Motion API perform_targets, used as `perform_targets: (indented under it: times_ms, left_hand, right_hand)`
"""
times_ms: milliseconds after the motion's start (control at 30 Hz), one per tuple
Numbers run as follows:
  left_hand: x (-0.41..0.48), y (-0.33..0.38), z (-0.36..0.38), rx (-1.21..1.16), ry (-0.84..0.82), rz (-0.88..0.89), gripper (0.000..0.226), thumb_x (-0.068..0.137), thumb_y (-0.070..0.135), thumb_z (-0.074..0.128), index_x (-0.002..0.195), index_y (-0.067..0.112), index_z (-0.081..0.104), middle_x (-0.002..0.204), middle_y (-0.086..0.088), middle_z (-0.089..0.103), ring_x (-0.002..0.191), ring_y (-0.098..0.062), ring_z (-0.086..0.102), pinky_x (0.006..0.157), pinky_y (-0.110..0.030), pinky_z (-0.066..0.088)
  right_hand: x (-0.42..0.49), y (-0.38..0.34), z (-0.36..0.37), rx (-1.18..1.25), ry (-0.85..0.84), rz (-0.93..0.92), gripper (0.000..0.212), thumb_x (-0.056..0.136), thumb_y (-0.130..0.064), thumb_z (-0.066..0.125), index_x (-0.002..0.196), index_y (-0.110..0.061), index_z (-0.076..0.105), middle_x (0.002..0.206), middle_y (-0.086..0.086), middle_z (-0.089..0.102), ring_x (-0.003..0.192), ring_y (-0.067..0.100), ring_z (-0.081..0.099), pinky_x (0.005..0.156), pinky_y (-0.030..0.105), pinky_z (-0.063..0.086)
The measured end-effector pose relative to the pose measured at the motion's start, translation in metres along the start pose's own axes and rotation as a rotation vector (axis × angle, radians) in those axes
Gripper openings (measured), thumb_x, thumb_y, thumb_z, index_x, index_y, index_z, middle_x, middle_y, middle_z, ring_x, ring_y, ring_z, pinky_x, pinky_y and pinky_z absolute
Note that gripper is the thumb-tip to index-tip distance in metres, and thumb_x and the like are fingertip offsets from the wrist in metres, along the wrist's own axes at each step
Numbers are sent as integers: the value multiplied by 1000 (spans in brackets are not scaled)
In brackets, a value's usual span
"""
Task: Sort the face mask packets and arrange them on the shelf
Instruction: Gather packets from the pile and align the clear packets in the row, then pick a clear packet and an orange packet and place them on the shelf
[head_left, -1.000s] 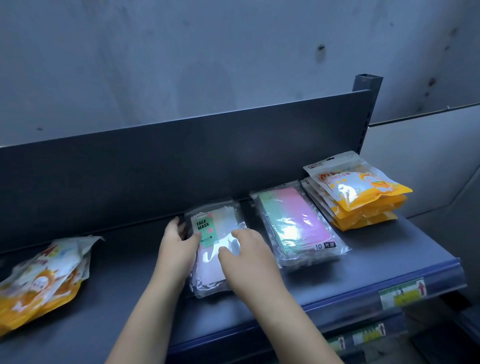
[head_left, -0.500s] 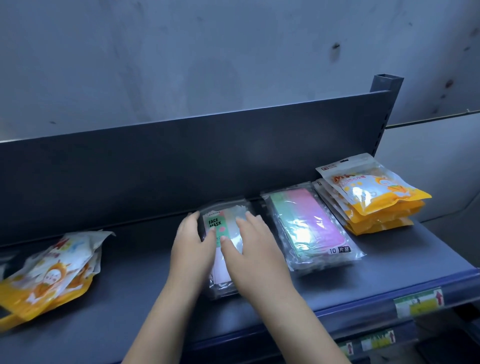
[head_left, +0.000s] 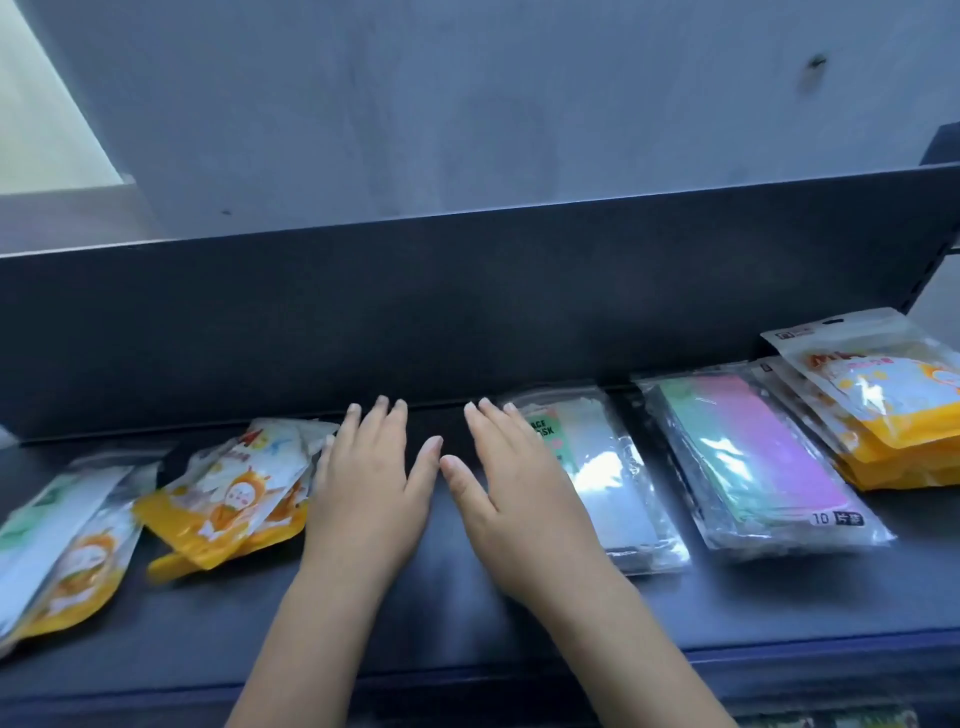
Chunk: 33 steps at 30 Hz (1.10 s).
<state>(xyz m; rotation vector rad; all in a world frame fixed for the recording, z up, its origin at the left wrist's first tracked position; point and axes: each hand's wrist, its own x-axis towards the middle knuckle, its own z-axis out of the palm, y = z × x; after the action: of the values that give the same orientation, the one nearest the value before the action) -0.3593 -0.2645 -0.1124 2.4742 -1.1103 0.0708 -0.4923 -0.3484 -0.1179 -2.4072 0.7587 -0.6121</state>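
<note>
Both my hands hover flat over the dark shelf (head_left: 467, 613), fingers straight, holding nothing. My left hand (head_left: 369, 483) is just right of a loose pile of yellow-and-white mask packets (head_left: 234, 493). My right hand (head_left: 514, 488) overlaps the left edge of the clear "FACE MASK" packet (head_left: 608, 478), which lies flat. To its right lies a clear packet of green-to-pink masks (head_left: 753, 457). A neat stack of yellow packets (head_left: 883, 410) sits at the far right.
More mixed packets (head_left: 57, 540), white and yellow, lie at the far left edge. The shelf's dark back panel (head_left: 467, 312) rises behind everything, with a grey wall above. The shelf's front lip runs along the bottom.
Both hands have come off the "FACE MASK" packet and moved left over bare shelf. The view has swung left, bringing the loose left piles into sight.
</note>
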Motion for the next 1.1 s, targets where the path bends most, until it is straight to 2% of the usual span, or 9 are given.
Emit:
perform_targets:
  times_ms: [133, 267, 400, 567, 667, 767, 900, 1033, 1100]
  left_hand:
    - [0, -50, -23, -6, 29, -44, 70, 103, 58, 33, 164, 23, 27, 172, 5, 23, 161, -15, 8, 129, -41, 7]
    - [12, -113, -52, -36, 65, -99, 69, 103, 54, 38, 161, 17, 35, 170, -1, 31, 160, -20, 14, 129, -43, 8]
    - [23, -187, -89, -95, 84, -160, 64, 105, 49, 43, 158, 14, 40, 168, -4, 35, 159, -23, 19, 129, -45, 13]
    - [32, -274, -129, -184, 75, -307, 61, 104, 48, 46, 154, 13, 44, 162, -7, 44, 154, -27, 31, 125, -51, 26]
    - [32, -316, -141, -235, 31, -364, 63, 103, 48, 48, 155, 14, 42, 160, -9, 46, 147, -29, 41, 118, -49, 36]
    - [27, -352, -144, -256, -34, -419, 64, 102, 49, 51, 155, 13, 43, 158, -11, 48, 142, -31, 46, 113, -46, 38]
    - [21, -388, -143, -369, -122, -500, 63, 97, 55, 57, 150, 21, 47, 147, -6, 58, 128, -28, 57, 103, -46, 48]
    - [21, -396, -138, -554, -82, -490, 46, 99, 34, 66, 140, 17, 57, 129, -3, 65, 112, -20, 62, 91, -36, 47]
    - [21, -399, -134, -592, -45, -482, 33, 97, 26, 68, 129, 21, 63, 116, 4, 68, 103, -15, 65, 86, -34, 49]
  right_hand:
    - [14, -42, 33, 59, -54, -15, 65, 107, -53, 35, 163, -23, 25, 171, -9, 19, 158, 7, 2, 127, 26, 8]
    - [29, -93, 75, 107, -112, 16, 62, 106, -52, 38, 160, -22, 30, 169, -9, 25, 158, 11, 8, 124, 28, 13]
    - [39, -152, 115, 74, -104, 11, 48, 104, -46, 45, 144, -19, 46, 154, -7, 41, 148, 13, 24, 115, 24, 23]
    - [52, -217, 173, 63, -98, -18, 54, 102, -42, 49, 151, -21, 43, 161, -7, 35, 153, 11, 19, 125, 32, 21]
    - [58, -243, 202, 35, -79, 59, 53, 101, -41, 48, 151, -21, 43, 164, -5, 29, 157, 16, 8, 128, 35, 15]
    - [62, -260, 227, 7, -103, 124, 51, 98, -42, 49, 142, -18, 50, 161, -2, 35, 154, 19, 17, 124, 41, 25]
    - [68, -281, 253, -74, -145, 165, 53, 95, -45, 47, 138, -14, 56, 163, 4, 35, 154, 23, 18, 124, 42, 24]
    - [67, -291, 266, -107, -193, 203, 54, 98, -44, 48, 135, -7, 60, 163, 4, 34, 156, 23, 11, 124, 37, 19]
    - [65, -294, 271, -70, -183, 220, 51, 97, -43, 51, 131, -8, 62, 157, 1, 38, 154, 21, 16, 121, 34, 24]
